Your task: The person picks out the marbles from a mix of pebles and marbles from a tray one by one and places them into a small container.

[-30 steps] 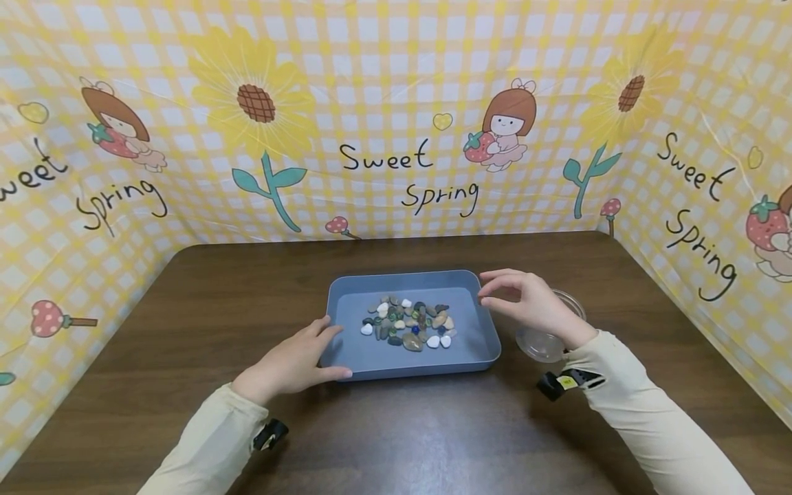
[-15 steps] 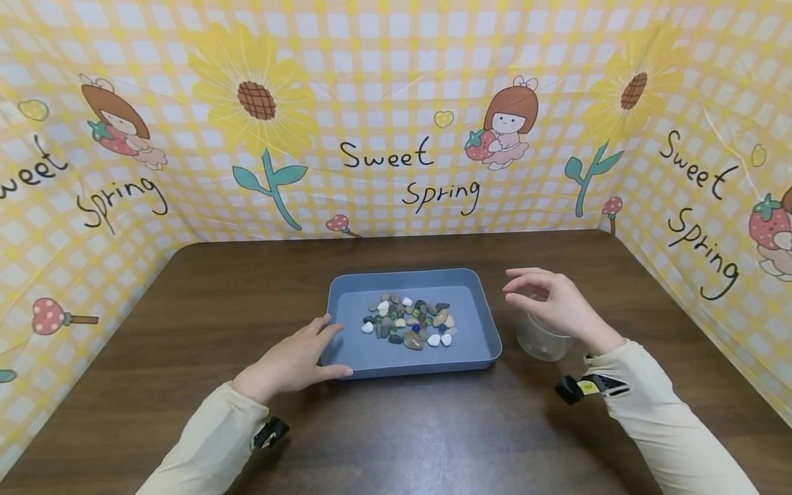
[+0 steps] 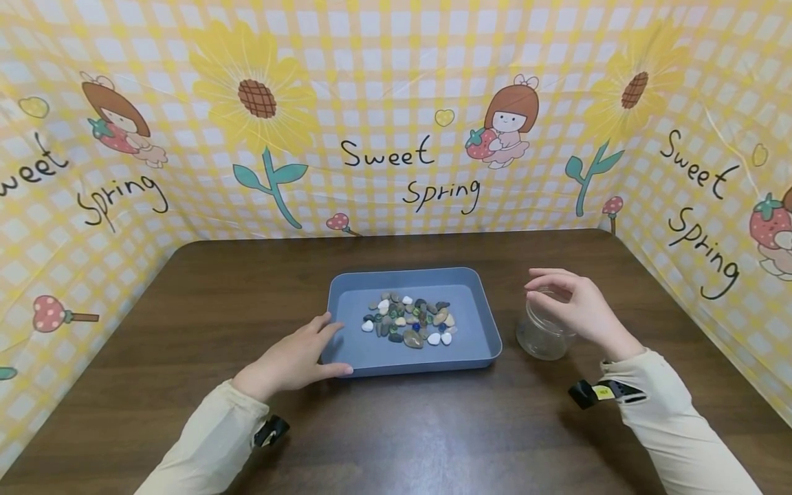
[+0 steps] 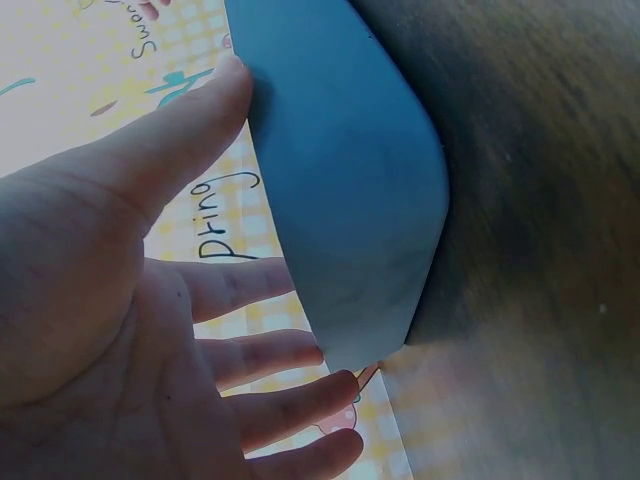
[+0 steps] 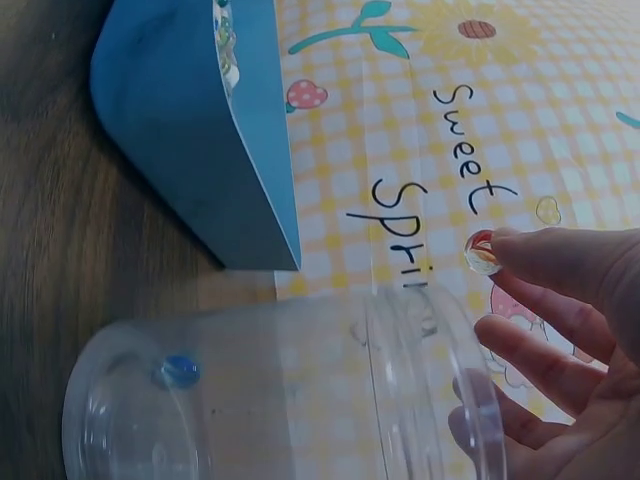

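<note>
A blue-grey rectangular tray point(image 3: 427, 366) holds a spread of pebbles point(image 3: 412, 339) in grey, brown and white, with several green and blue glass marbles among them. My left hand point(image 3: 291, 361) rests at the tray's left front corner, fingers loosely spread and the thumb touching the rim. To the right of the tray stands a clear jar point(image 3: 543, 342), upright. Over the jar's mouth is my right hand point(image 3: 578, 309), pinching a clear glass marble with red swirls point(image 5: 482, 252) between thumb and index finger. One blue marble point(image 5: 178, 371) shows at the bottom of the jar.
Everything stands on a dark brown wooden table point(image 3: 402, 440). A yellow checked cloth point(image 3: 383, 82) with printed flowers and "Sweet Spring" lettering encloses the back and both sides.
My right hand has moved right, from the tray's right rim to above the jar, carrying the pinched marble. The left hand and the tray have stayed in place.
</note>
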`<state>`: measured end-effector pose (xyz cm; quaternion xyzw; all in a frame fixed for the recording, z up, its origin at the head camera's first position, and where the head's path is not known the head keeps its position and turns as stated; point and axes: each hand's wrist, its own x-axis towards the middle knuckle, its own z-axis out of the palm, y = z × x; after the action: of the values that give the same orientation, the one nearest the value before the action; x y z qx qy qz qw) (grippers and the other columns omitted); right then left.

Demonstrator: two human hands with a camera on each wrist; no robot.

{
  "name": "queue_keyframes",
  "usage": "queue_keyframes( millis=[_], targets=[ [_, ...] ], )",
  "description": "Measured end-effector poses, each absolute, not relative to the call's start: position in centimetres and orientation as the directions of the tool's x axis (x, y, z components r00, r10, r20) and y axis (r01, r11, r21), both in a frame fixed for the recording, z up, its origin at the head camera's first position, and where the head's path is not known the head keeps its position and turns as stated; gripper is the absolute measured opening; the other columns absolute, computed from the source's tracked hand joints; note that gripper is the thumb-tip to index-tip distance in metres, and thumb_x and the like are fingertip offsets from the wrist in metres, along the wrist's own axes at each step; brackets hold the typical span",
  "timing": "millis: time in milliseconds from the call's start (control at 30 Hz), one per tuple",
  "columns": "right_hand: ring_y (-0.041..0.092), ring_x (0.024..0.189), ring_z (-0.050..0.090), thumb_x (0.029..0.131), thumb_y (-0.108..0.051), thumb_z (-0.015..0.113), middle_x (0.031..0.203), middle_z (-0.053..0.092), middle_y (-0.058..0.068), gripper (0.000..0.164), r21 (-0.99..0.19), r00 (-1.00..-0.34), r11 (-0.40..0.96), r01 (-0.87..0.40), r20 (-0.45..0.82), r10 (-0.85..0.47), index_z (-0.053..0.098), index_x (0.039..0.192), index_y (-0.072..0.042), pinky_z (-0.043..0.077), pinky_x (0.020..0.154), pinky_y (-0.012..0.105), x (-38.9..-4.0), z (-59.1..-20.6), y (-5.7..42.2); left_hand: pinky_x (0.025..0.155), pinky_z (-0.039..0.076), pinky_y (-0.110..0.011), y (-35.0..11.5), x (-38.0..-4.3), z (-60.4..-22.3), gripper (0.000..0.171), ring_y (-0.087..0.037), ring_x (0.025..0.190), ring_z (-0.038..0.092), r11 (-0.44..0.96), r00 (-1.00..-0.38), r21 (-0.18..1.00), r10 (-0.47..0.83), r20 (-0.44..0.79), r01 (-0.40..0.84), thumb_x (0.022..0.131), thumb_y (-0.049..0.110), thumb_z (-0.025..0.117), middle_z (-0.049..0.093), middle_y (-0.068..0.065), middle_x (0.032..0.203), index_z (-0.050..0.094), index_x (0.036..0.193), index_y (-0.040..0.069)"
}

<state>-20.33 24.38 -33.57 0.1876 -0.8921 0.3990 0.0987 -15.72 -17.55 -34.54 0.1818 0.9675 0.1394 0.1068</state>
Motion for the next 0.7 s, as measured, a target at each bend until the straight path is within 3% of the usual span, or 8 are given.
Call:
queue_keyframes(
  millis=[267,433,633,700],
  targets=[
    [-0.023,0.099,0.046,0.084,-0.011,0.069,0.121,0.061,0.019,0.016,-0.671,-0.903,0.608,-0.424,0.369,-0.221,0.07,0.097,-0.001,0.039,0.087,0.001,-20.5,-34.0,25.1,0.1,0.039,-0.057,-17.6,-15.8,-34.7,0.08,-0.045,0.131,0.038,0.896,-0.912,0.309,0.38,-0.158,0.32,0.082,0.054,0.062,0.03,-0.029,0.147,0.04,0.14,0.002],
    [-0.013,0.105,0.05,0.085,-0.015,0.068,0.122,0.061,0.018,0.018,-0.658,-0.905,0.631,-0.412,0.378,-0.197,0.07,0.097,-0.002,0.036,0.087,-0.001,-20.5,-34.2,25.3,0.1,0.038,-0.057,-17.6,-15.8,-34.7,0.08,-0.045,0.131,0.038,0.897,-0.913,0.31,0.376,-0.16,0.315,0.082,0.053,0.062,0.03,-0.029,0.147,0.041,0.14,0.003],
    [-0.025,0.102,0.04,0.085,-0.014,0.068,0.122,0.061,0.019,0.018,-0.646,-0.906,0.648,-0.403,0.38,-0.185,0.069,0.096,0.0,0.032,0.086,-0.004,-20.5,-34.5,25.4,0.1,0.039,-0.056,-17.5,-15.7,-34.6,0.08,-0.045,0.131,0.038,0.896,-0.912,0.308,0.378,-0.158,0.319,0.082,0.053,0.063,0.031,-0.029,0.146,0.041,0.139,0.002],
    [-0.021,0.104,0.044,0.085,-0.014,0.068,0.122,0.061,0.019,0.018,-0.639,-0.906,0.657,-0.401,0.382,-0.181,0.069,0.096,0.0,0.032,0.085,-0.004,-20.6,-34.6,25.4,0.1,0.039,-0.056,-17.5,-15.7,-34.5,0.079,-0.044,0.131,0.038,0.896,-0.912,0.309,0.379,-0.156,0.32,0.082,0.053,0.063,0.031,-0.029,0.146,0.041,0.139,0.002]
  ],
)
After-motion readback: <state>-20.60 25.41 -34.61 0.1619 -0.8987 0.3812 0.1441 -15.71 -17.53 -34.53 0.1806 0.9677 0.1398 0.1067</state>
